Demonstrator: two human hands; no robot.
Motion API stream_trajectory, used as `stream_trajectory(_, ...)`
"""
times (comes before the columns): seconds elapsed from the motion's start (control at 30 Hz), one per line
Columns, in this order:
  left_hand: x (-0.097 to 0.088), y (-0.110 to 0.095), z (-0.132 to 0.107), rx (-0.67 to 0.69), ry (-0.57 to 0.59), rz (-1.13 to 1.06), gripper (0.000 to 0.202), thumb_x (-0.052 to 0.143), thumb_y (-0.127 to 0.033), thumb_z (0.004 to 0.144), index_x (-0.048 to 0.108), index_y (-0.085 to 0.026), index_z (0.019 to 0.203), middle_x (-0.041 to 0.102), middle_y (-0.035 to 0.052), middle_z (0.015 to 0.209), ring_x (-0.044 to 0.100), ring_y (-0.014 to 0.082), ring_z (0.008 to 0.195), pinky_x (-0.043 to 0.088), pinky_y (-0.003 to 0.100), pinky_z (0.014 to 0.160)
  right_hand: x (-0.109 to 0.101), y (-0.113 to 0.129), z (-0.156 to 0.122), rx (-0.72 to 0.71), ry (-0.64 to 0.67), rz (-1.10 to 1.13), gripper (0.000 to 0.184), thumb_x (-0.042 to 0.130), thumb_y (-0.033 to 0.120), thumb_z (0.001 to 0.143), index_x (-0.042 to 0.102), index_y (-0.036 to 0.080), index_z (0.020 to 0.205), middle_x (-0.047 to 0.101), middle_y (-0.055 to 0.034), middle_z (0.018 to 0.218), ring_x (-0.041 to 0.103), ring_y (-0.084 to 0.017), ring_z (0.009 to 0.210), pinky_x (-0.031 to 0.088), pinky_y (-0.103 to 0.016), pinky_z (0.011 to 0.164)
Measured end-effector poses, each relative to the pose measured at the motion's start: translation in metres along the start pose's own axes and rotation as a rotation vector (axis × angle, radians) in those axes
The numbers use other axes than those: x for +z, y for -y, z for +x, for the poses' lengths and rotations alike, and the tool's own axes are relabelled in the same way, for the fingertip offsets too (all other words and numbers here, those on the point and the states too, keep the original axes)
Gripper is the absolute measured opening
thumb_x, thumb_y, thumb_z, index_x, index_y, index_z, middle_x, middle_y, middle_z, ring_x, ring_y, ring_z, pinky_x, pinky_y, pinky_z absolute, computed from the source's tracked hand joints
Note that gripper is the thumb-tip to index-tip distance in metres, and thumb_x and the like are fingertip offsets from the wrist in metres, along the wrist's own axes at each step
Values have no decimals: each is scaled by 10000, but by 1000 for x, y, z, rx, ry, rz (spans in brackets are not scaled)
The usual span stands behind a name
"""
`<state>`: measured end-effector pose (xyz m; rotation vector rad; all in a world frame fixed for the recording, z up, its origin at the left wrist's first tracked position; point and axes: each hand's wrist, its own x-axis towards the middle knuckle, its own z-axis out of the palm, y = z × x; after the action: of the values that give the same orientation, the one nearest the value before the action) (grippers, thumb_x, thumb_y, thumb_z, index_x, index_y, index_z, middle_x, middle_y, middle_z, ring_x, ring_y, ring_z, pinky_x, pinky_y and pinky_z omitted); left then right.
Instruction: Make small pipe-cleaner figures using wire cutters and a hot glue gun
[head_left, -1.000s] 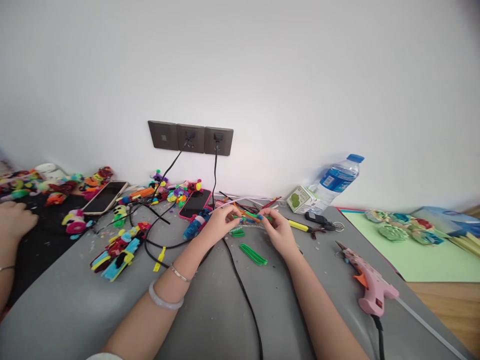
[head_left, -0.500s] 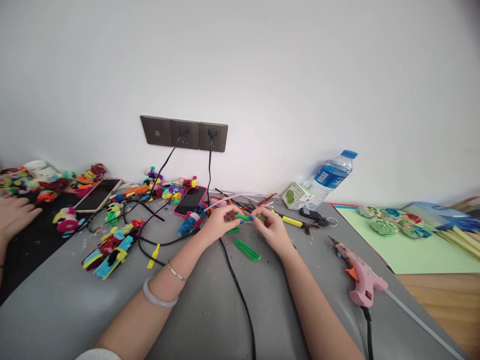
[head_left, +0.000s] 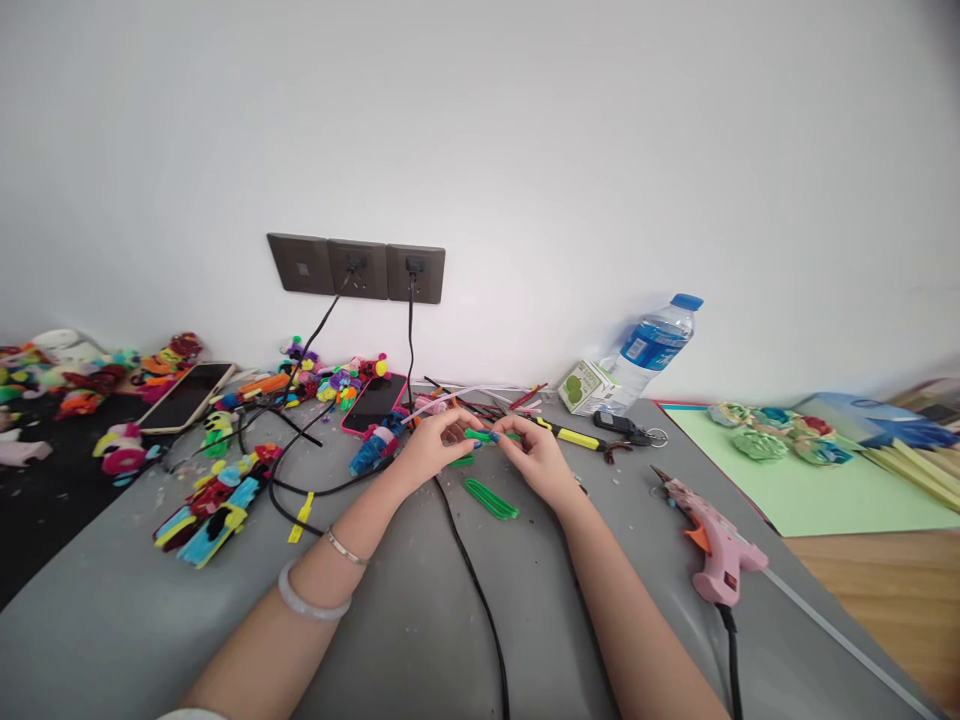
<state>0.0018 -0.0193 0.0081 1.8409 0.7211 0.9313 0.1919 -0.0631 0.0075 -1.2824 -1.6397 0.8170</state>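
Note:
Between my two hands is a short green pipe cleaner piece (head_left: pixel 482 436), its ends pinched in my fingertips. My left hand (head_left: pixel 437 446) grips its left end with thumb and forefinger. On the other end, my right hand (head_left: pixel 534 455) holds it in a similar pinch, and the fingers partly cover it. Just below, a folded green pipe cleaner loop (head_left: pixel 491 499) lies flat on the grey table (head_left: pixel 420 620). Another bit of green (head_left: pixel 463 461) shows under my left fingers.
A pink glue gun (head_left: pixel 716 550) lies to the right, its cord running forward. Yellow-handled pliers (head_left: pixel 574 437), a box (head_left: pixel 587 388) and a water bottle (head_left: pixel 654 348) stand or lie behind. Fuzzy figures (head_left: pixel 217 500), phones (head_left: pixel 375 403) and black cables (head_left: pixel 472 580) spread leftward.
The other person's hand at the far left has gone out of view. My hands keep their pinch on the green piece with only slight finger movement. The whole view has shifted a little.

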Motion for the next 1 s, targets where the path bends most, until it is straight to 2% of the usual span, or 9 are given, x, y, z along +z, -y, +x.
stream_trajectory(0.23, -1, 3, 2, -24, -19, -61, 137, 639, -252, 765, 648, -155, 860, 654, 39, 872, 579, 135, 729, 476, 257, 679, 0, 0, 0, -11, 10, -1, 285, 554, 460, 862, 615, 182, 865, 547, -1, 717, 376, -122, 564, 291, -253, 512)
stream_trajectory(0.53, -4, 4, 3, -94, -39, -257, 273, 739, -372, 721, 688, -127, 830, 664, 33, 733, 598, 127, 635, 475, 236, 596, -1, 5, -2, -32, 35, 102, 236, 571, 430, 851, 598, 198, 888, 518, 7, 665, 405, -131, 568, 305, -259, 522)
stream_trajectory(0.77, -5, 1, 3, -125, -42, -319, 342, 783, -432, 674, 699, -119, 783, 702, 53, 725, 644, 149, 650, 505, 250, 605, -3, 7, -2, -43, 58, 208, 202, 598, 397, 843, 563, 199, 867, 472, 29, 646, 377, -116, 554, 282, -249, 520)
stream_trajectory(1.0, -5, 2, 4, -120, -40, -314, 377, 798, -464, 642, 693, -116, 741, 699, 48, 709, 640, 138, 626, 502, 238, 582, -9, 11, -3, -39, 88, 162, 299, 583, 492, 849, 590, 193, 849, 544, -8, 731, 399, -123, 588, 303, -254, 528)
